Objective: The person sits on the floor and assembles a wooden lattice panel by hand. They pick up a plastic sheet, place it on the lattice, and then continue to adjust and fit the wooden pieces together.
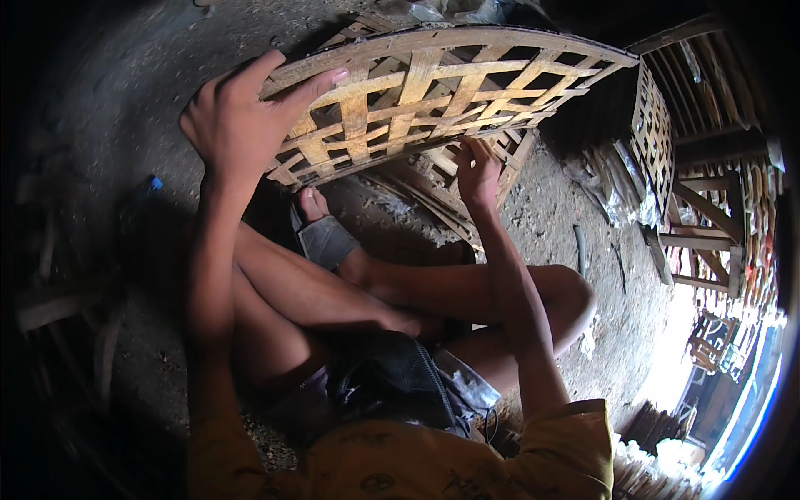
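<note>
A woven bamboo lattice panel (356,117) with wooden edge strips is held tilted up in front of my crossed legs. My left hand (235,121) grips its left end, the thumb lying over the face near the top strip and the fingers bent round the edge. At the panel's lower edge, right of the middle, my right hand (478,173) has its fingers curled in and pinched against the strip. Whatever lies inside that pinch is too small to make out. Behind and below the panel, more slatted pieces (518,158) lie on the ground, partly covered by it.
My bare legs (333,300) are folded on the rough dirt floor (600,283), a sandal (329,242) by one foot. Another lattice panel (652,125) leans at the right, beside a wooden frame (708,225) and stacked slats. A small blue scrap (157,182) lies at left.
</note>
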`<action>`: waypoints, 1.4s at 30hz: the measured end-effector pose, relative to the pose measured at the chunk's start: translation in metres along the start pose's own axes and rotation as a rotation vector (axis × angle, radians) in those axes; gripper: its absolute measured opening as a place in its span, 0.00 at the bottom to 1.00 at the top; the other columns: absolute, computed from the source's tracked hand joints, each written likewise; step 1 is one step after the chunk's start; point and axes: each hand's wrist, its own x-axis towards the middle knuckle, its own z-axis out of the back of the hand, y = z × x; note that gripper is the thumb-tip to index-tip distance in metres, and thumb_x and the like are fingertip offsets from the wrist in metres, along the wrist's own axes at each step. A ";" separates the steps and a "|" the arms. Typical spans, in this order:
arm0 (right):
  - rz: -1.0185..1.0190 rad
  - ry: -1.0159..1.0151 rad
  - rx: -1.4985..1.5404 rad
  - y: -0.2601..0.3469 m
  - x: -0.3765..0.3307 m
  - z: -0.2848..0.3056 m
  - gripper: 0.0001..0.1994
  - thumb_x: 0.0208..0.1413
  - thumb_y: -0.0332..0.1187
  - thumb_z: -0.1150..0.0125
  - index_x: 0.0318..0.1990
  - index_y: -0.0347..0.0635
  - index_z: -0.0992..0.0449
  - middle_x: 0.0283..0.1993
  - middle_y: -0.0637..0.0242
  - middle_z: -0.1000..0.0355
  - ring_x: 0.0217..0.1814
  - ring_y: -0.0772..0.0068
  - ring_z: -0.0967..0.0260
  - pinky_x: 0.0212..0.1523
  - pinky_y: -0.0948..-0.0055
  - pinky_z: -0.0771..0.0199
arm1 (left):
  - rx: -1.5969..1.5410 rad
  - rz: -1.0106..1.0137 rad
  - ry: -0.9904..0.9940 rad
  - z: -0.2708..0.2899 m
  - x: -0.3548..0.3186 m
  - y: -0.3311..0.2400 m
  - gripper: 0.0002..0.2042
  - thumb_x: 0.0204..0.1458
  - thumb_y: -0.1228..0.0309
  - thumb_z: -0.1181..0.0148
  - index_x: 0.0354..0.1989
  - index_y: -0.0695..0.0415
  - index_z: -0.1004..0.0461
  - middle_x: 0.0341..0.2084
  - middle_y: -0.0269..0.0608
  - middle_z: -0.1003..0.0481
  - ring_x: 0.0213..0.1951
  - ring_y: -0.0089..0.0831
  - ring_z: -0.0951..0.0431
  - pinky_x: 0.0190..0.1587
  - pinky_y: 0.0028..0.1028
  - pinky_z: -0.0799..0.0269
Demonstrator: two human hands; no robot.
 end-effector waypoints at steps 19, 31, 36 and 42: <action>0.030 0.043 -0.055 0.001 0.004 0.002 0.08 0.55 0.20 0.41 0.42 0.35 0.20 0.34 0.54 0.23 0.34 0.55 0.23 0.37 0.63 0.24 | -0.073 -0.091 -0.020 0.004 -0.001 -0.006 0.24 0.41 0.41 0.23 0.32 0.50 0.15 0.21 0.35 0.17 0.22 0.37 0.16 0.27 0.32 0.23; -0.063 0.161 -0.027 0.002 0.001 -0.001 0.06 0.58 0.24 0.43 0.39 0.34 0.20 0.34 0.50 0.21 0.35 0.53 0.21 0.37 0.62 0.24 | -0.074 -0.193 -0.067 0.006 -0.001 -0.022 0.22 0.39 0.43 0.21 0.30 0.49 0.15 0.21 0.33 0.17 0.21 0.35 0.17 0.25 0.31 0.24; -0.268 0.156 0.089 -0.011 -0.004 -0.005 0.10 0.61 0.32 0.41 0.40 0.35 0.17 0.27 0.57 0.21 0.30 0.67 0.22 0.35 0.67 0.25 | -0.115 -0.229 -0.093 0.007 0.000 -0.030 0.21 0.37 0.48 0.19 0.27 0.52 0.18 0.16 0.34 0.22 0.17 0.36 0.22 0.21 0.31 0.32; -0.427 0.200 0.213 0.001 -0.002 -0.002 0.10 0.63 0.33 0.40 0.38 0.36 0.18 0.26 0.60 0.22 0.28 0.72 0.24 0.32 0.68 0.26 | -0.049 -0.237 -0.081 0.007 -0.004 -0.026 0.22 0.38 0.44 0.20 0.28 0.50 0.17 0.18 0.33 0.20 0.18 0.37 0.20 0.22 0.31 0.27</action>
